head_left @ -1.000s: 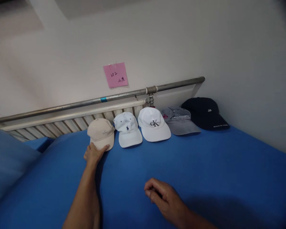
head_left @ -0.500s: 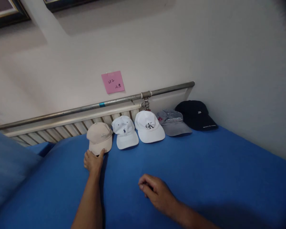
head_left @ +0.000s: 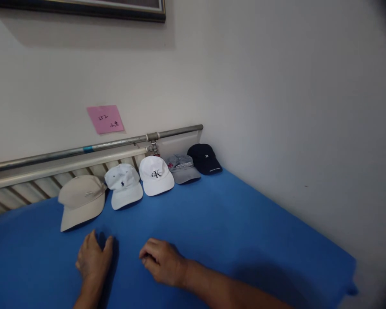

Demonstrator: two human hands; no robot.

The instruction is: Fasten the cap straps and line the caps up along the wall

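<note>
Several caps stand in a row along the back of a blue bed [head_left: 231, 227]: a beige cap [head_left: 80, 201] at the left, a white cap [head_left: 124, 191], a white cap with black letters [head_left: 155, 175], a grey cap [head_left: 182, 168] and a black cap [head_left: 204, 159]. My left hand [head_left: 92, 257] lies flat on the blue cover just in front of the beige cap, fingers loosely stretched, holding nothing. My right hand [head_left: 161, 261] rests beside it on the cover with its fingers curled under.
A metal pipe [head_left: 93, 148] and a slatted headboard [head_left: 28, 189] run behind the caps. A pink note [head_left: 105, 119] sticks to the white wall above. A picture frame [head_left: 83, 6] hangs higher up. The wall closes in the bed on the right.
My left hand has let go of the beige cap's brim and drawn back toward me. The view has swung to the right and pulled away from the caps.
</note>
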